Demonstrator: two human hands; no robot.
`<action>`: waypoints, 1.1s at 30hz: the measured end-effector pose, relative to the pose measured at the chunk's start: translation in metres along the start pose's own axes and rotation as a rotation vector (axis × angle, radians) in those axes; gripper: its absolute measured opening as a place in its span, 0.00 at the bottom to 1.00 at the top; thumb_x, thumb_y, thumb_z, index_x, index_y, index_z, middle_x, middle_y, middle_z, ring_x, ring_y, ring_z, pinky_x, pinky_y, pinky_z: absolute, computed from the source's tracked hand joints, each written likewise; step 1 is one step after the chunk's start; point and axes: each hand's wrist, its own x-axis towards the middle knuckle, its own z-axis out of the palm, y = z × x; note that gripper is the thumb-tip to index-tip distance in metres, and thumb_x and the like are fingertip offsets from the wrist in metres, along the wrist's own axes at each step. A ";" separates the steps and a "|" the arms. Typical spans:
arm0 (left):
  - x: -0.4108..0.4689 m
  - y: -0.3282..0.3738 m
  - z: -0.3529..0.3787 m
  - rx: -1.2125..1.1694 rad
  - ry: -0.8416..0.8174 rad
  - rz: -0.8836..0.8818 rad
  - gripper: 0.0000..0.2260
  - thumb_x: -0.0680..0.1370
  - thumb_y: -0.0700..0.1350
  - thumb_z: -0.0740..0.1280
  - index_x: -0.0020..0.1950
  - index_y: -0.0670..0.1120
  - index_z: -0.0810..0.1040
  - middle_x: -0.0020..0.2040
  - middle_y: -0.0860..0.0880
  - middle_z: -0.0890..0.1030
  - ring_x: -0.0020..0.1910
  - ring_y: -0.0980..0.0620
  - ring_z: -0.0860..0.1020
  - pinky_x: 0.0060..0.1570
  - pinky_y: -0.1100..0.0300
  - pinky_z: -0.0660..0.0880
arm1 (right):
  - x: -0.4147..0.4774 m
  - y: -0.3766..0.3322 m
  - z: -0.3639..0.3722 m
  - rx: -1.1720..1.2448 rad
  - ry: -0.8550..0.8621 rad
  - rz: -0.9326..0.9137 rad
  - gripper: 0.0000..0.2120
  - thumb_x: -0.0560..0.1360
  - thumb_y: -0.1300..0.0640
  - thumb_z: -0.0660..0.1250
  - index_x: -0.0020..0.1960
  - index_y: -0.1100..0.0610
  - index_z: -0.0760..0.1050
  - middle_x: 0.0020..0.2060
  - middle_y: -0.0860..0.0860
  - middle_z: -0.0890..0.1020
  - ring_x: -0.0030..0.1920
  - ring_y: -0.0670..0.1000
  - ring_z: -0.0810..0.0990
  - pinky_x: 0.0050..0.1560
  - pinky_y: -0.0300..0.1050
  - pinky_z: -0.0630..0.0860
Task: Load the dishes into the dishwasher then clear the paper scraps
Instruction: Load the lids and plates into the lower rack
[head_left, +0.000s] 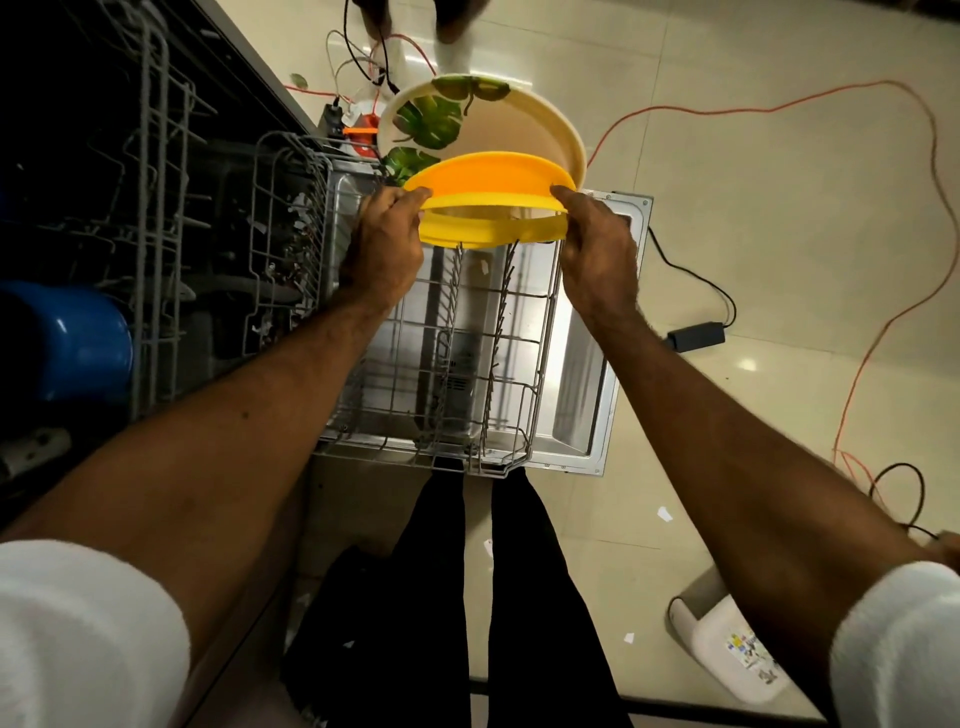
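Observation:
Two yellow plates (488, 205) stand on edge at the far end of the pulled-out lower rack (441, 364) of the dishwasher. My left hand (384, 244) grips their left rim and my right hand (597, 244) grips their right rim. Behind them a cream plate with green leaf print (483, 124) stands tilted in the rack. Small white paper scraps (664, 514) lie on the floor near my legs, one more paper scrap (629, 638) further right.
The open dishwasher door (587, 395) lies under the rack. The upper rack (161, 208) holds a blue bowl (78, 343) at left. Orange and black cables (883, 332) and a black adapter (696, 335) cross the tiled floor. A white bin (727, 644) sits at lower right.

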 end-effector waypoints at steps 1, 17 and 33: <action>0.000 -0.001 0.001 -0.002 -0.027 -0.018 0.17 0.82 0.40 0.62 0.70 0.46 0.78 0.57 0.43 0.80 0.56 0.43 0.77 0.54 0.49 0.77 | 0.001 0.001 0.002 0.031 -0.016 0.004 0.22 0.82 0.63 0.62 0.74 0.51 0.76 0.66 0.53 0.82 0.64 0.55 0.81 0.65 0.55 0.79; 0.004 0.021 -0.014 0.017 -0.469 -0.242 0.39 0.80 0.40 0.69 0.83 0.43 0.46 0.83 0.42 0.49 0.81 0.39 0.55 0.78 0.46 0.59 | -0.008 -0.036 -0.014 0.054 -0.388 0.056 0.31 0.83 0.62 0.62 0.83 0.62 0.55 0.81 0.63 0.62 0.79 0.65 0.64 0.77 0.58 0.65; -0.098 0.135 -0.128 0.135 -0.413 -0.114 0.36 0.81 0.50 0.67 0.83 0.44 0.51 0.83 0.45 0.49 0.79 0.39 0.59 0.75 0.46 0.62 | -0.087 -0.123 -0.126 0.098 -0.417 -0.046 0.29 0.83 0.59 0.64 0.81 0.62 0.60 0.77 0.62 0.69 0.74 0.65 0.71 0.73 0.59 0.71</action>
